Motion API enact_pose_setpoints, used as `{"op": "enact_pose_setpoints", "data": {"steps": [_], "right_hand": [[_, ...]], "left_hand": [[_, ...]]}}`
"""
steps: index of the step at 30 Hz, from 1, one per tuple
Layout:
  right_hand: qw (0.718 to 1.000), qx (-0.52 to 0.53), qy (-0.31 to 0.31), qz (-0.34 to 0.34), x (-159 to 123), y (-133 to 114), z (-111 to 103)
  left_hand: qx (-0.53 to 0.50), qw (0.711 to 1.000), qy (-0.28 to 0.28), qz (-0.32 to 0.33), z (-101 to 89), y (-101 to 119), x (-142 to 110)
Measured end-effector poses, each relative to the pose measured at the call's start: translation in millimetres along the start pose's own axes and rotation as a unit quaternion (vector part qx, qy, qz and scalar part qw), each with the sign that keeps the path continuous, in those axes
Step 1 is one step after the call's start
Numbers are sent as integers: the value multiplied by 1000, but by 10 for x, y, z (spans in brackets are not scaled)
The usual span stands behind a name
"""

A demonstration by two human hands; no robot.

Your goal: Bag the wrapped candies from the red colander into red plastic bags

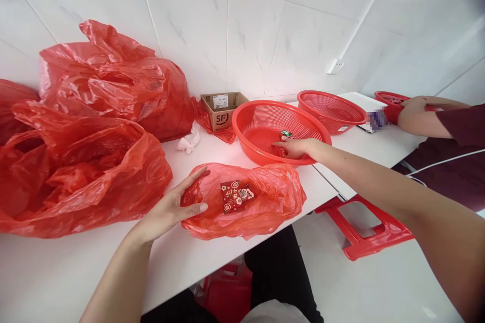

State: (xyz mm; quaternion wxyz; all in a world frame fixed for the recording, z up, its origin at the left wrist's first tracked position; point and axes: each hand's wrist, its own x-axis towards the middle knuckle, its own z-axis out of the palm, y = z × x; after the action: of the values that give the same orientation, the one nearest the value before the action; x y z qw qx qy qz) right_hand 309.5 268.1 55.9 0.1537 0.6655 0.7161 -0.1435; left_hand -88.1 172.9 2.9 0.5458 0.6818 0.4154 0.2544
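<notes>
On the table in front of me lies an open red plastic bag (280, 186) with red printed packets (237, 197) inside. My left hand (172, 209) is at the bag's left end, thumb and fingers spread apart and touching its rim. My right hand (297, 148) reaches into a red perforated basket (246, 133). Its fingers close around a small red packet (283, 152), partly hidden by the hand. Just behind that lies a small green packet (287, 133) in the same basket.
Large red plastic bags (113, 81) crowd the left side. A cardboard box (223, 116) and crumpled white plastic (188, 141) sit behind. Another red basket (329, 106) stands right. A co-worker's hands (420, 106) are over a farther basket. A red stool (373, 237) is below.
</notes>
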Motion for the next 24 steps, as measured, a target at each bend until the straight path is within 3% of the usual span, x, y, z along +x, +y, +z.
{"op": "enact_pose_setpoints", "data": {"steps": [4,11,14,21,24], "right_hand": [[1000,10,-5,-19,82,14,130],[990,126,33,-46,75,71,-123],[990,135,21,-40,64,80,-195],[987,110,33,-114,170,-381,-92],[986,120,56,-105,212,-558,31]], "left_hand": [[-1,1000,-4,-6,2,9,-11],[4,1000,-1,-10,-4,-14,-7],[10,1000,-2,-7,0,-14,1],[7,1000,-1,-17,9,-9,16],[11,1000,-3,-18,4,-28,21]]}}
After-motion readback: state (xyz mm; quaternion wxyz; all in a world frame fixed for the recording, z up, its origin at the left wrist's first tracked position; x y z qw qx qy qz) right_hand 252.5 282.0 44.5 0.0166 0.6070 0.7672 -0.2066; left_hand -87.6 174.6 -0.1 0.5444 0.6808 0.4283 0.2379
